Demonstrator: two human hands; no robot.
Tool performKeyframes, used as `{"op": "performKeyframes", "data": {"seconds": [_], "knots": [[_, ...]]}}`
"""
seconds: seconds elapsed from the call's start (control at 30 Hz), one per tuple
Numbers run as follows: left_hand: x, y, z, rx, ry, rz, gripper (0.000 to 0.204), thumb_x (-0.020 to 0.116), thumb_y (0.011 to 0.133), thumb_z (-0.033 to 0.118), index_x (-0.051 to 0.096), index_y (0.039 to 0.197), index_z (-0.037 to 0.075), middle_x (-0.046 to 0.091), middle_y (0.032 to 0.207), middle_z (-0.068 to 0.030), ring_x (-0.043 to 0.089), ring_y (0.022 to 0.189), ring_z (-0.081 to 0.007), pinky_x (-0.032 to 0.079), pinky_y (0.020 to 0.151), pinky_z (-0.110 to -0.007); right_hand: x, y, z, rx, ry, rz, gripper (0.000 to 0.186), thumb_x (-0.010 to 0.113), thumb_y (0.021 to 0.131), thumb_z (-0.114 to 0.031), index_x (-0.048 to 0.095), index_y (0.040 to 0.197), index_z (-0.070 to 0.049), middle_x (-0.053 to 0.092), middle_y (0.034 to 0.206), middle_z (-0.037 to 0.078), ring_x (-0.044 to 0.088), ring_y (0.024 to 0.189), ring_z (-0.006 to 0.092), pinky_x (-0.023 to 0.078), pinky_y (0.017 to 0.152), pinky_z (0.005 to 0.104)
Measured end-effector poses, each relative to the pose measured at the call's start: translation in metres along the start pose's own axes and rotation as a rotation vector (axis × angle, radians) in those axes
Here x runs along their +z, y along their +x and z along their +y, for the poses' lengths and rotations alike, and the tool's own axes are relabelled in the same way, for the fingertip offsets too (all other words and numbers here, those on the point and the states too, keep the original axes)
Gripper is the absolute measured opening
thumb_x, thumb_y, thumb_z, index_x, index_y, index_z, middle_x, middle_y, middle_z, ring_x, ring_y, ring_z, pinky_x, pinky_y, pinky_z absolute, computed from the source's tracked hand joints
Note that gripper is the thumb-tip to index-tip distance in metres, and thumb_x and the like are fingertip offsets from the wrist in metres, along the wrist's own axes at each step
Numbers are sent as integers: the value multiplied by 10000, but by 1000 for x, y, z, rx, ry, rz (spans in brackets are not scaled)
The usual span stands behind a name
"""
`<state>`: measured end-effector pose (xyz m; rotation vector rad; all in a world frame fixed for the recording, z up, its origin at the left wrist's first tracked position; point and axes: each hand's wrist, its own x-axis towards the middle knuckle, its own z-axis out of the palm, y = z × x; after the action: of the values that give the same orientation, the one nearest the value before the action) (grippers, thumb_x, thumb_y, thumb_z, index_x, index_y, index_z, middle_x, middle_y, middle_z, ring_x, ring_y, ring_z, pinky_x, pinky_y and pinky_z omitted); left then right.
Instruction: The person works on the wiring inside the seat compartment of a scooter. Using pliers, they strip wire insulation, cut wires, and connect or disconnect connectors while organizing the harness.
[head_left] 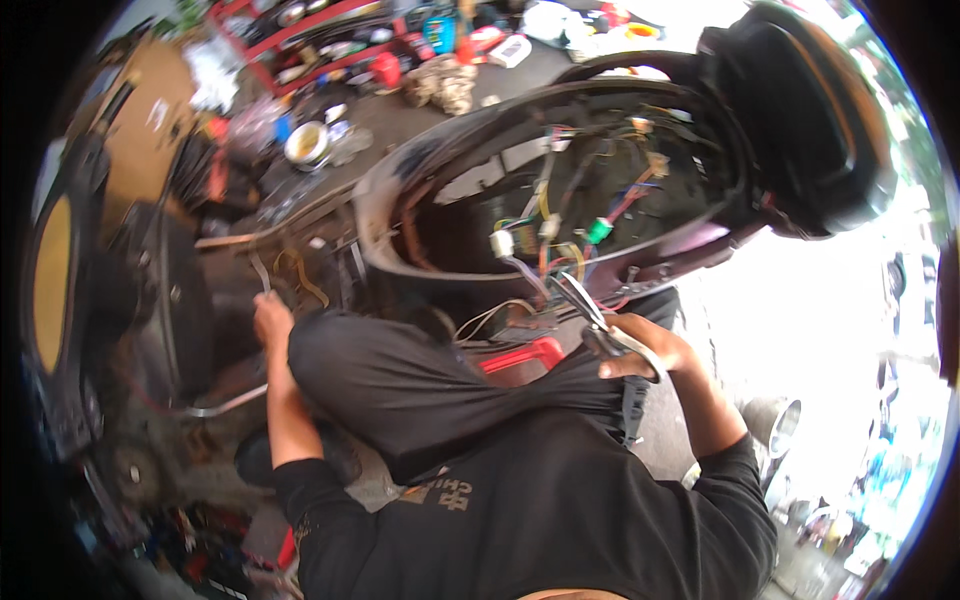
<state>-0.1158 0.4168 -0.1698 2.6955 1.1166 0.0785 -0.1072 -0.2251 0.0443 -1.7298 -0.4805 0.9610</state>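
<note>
Wiring (600, 231) exposed, apparently mid-job — any finished cuts I can't make out.
My right hand (648, 345) grips scissors (583, 300) beside the open scooter body (375, 205) — my left hand (272, 320) closes round a pale cord (261, 270).

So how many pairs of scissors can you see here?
1. The scissors are in the right hand, blades close to the thin wires. Others may be hidden in the clutter.
</note>
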Motion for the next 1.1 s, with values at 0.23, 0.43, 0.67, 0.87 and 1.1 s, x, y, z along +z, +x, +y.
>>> {"op": "performKeyframes", "data": {"seconds": [0.23,0.43,0.67,0.87,1.1], "knots": [[38,10,37,-114,-88,-40,564,535,988,446,490,1332,1,679,1151,-234,640,1063,-426,477,935,-500,0,-11,-16,18,59,183,482,819,811,-395,597,1009,-16,586,819,42,550,773,152,454,705,324],[19,34,69,193,-335,-543,508,676,939,402,635,1207,-28,711,999,-127,669,878,-239,506,774,-357,-44,-37,-6,-55,-282,632,490,871,766,-288,626,1087,-10,633,906,75,605,872,180,483,785,331],[-128,-22,254,513,-865,-488,301,622,995,258,667,1092,-24,668,881,-39,589,786,-87,466,706,-245,-143,-10,-8,-294,-1024,1321,351,829,758,-203,618,974,-24,625,834,147,641,758,348,508,655,399],[-193,-105,373,1034,-403,-725,358,636,974,249,633,1199,-30,707,1042,-99,650,952,-152,501,880,-298,-187,-6,9,-337,-1105,1278,314,777,759,-174,643,1001,-26,681,922,149,668,841,370,538,729,413],[-70,-141,407,990,-266,-920,727,697,899,443,494,1335,-101,633,1239,-281,625,1173,-349,486,998,-386,-187,-2,1,-229,-928,1393,411,821,785,-324,647,961,4,669,853,193,655,795,396,508,703,417]]}}
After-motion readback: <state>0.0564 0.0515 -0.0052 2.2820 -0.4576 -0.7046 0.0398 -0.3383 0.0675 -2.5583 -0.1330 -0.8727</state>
